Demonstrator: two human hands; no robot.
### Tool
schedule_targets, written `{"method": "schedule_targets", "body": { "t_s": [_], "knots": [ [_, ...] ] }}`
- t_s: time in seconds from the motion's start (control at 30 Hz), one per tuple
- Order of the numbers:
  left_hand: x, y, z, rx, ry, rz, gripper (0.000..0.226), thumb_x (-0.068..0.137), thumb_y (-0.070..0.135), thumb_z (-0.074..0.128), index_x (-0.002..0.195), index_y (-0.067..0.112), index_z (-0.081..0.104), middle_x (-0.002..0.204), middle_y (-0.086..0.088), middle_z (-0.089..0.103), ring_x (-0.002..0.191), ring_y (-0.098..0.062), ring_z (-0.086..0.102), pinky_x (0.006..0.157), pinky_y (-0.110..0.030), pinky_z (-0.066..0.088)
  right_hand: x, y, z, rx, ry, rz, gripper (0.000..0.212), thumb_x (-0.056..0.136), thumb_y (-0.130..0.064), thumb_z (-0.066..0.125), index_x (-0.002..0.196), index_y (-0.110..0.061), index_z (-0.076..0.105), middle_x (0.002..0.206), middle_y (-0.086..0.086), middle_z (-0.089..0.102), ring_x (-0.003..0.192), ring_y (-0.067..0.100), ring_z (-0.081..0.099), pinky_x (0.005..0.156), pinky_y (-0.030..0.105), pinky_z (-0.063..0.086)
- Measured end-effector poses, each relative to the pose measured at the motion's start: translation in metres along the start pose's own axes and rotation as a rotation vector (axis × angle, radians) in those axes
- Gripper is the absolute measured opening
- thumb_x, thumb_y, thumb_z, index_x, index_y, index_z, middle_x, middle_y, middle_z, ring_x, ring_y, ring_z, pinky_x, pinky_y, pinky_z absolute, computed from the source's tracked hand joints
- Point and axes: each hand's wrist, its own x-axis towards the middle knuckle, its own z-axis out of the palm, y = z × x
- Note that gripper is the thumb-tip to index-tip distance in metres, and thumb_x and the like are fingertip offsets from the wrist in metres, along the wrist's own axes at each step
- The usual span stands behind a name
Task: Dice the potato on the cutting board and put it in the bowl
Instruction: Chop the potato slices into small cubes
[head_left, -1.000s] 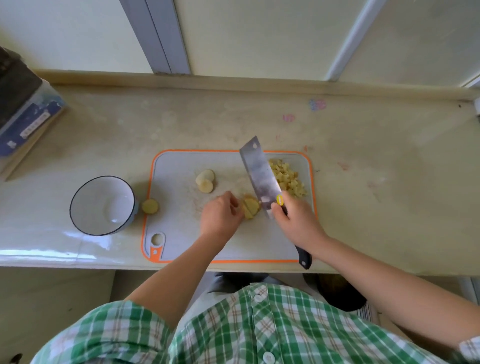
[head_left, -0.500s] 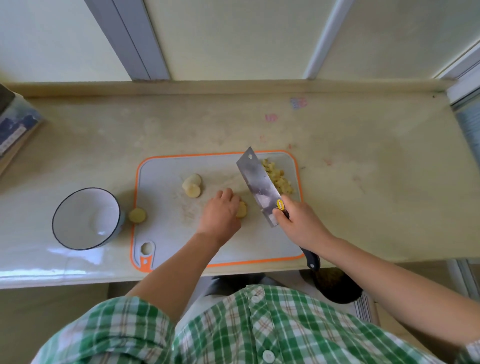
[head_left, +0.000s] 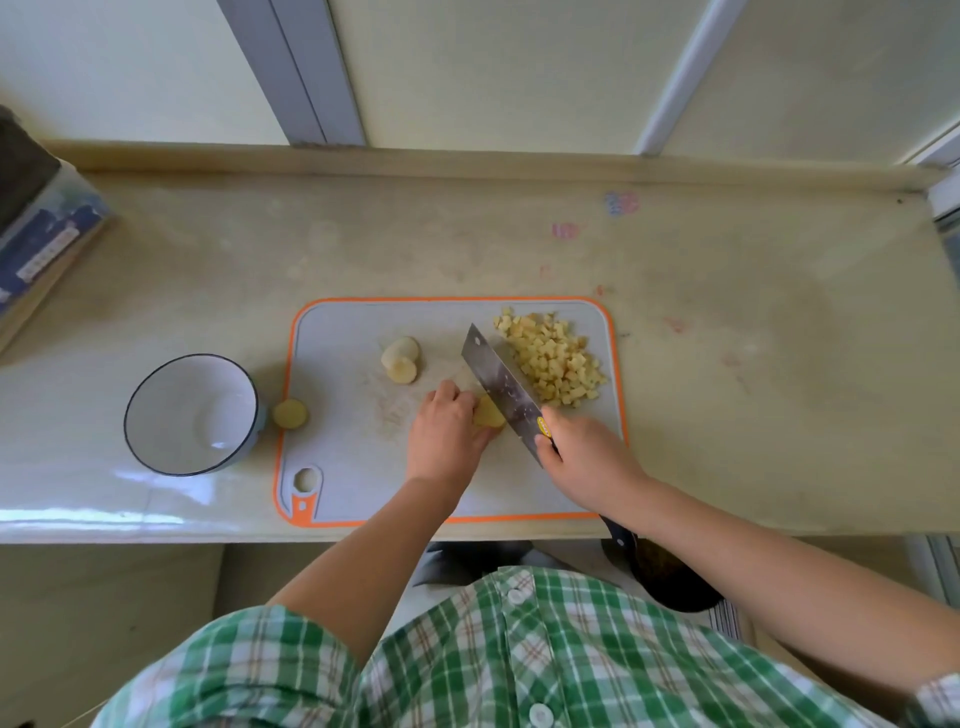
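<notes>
Hands work at lower centre: the left hand (head_left: 444, 436) curls over a potato piece (head_left: 488, 413), likely to steady it, while the right hand (head_left: 587, 457) grips the cleaver (head_left: 501, 389) at its handle, the blade slanting up-left against that piece. Both are over the orange-rimmed cutting board (head_left: 353, 467). Right of the blade lies a heap of diced potato (head_left: 556, 358), seemingly pushed aside to free cutting room. Uncut chunks (head_left: 400, 358) wait above the left hand. Further left, a potato slice (head_left: 290, 414) rests on the counter (head_left: 727, 364) between board and white bowl (head_left: 171, 405), which holds nothing.
</notes>
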Motion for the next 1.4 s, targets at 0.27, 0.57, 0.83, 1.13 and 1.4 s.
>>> {"method": "schedule_targets", "body": {
  "t_s": [0.27,0.57,0.83,1.13,1.4],
  "knots": [
    [0.005,0.000,-0.001,-0.011,-0.029,0.016,0.030,0.080,0.029,0.074,0.100,0.008,0.070,0.096,-0.007,0.054,0.094,-0.027,0.051,0.074,-0.036,0.043,0.004,-0.004,-0.001,-0.033,-0.059,-0.011,0.013,0.097,-0.018,0.038,0.085,-0.015,0.034,0.059,-0.004,0.035,0.050,0.014,0.034,0.044,0.028,0.018],
    [0.005,0.001,-0.004,0.004,-0.049,0.019,0.027,0.080,0.027,0.074,0.100,0.009,0.069,0.094,-0.005,0.052,0.094,-0.025,0.050,0.075,-0.033,0.041,0.005,-0.002,0.015,-0.031,-0.028,-0.014,0.009,0.098,-0.018,0.037,0.095,-0.011,0.043,0.058,-0.007,0.035,0.057,0.023,0.045,0.051,0.032,0.031],
    [0.002,0.002,-0.003,0.009,-0.032,-0.004,0.033,0.082,0.032,0.072,0.106,0.012,0.063,0.102,-0.006,0.054,0.099,-0.025,0.051,0.078,-0.037,0.045,0.017,-0.001,0.009,0.068,0.047,0.003,0.015,0.098,-0.020,0.040,0.089,-0.009,0.045,0.057,-0.001,0.041,0.053,0.024,0.047,0.046,0.034,0.031],
    [-0.002,0.000,-0.001,-0.035,-0.012,-0.062,0.030,0.084,0.030,0.069,0.106,0.011,0.062,0.107,-0.008,0.055,0.104,-0.027,0.050,0.081,-0.035,0.043,0.017,-0.001,-0.013,0.032,-0.026,-0.007,0.020,0.096,-0.020,0.042,0.079,-0.010,0.036,0.058,0.003,0.040,0.055,0.027,0.042,0.049,0.035,0.025],
    [0.000,0.003,-0.004,-0.049,-0.013,-0.094,0.026,0.081,0.024,0.072,0.102,0.010,0.065,0.102,-0.007,0.056,0.100,-0.027,0.051,0.075,-0.033,0.040,0.008,-0.007,-0.007,-0.005,-0.053,-0.012,0.022,0.096,-0.018,0.040,0.077,-0.016,0.030,0.059,-0.002,0.036,0.051,0.016,0.035,0.044,0.028,0.017]
  ]
}}
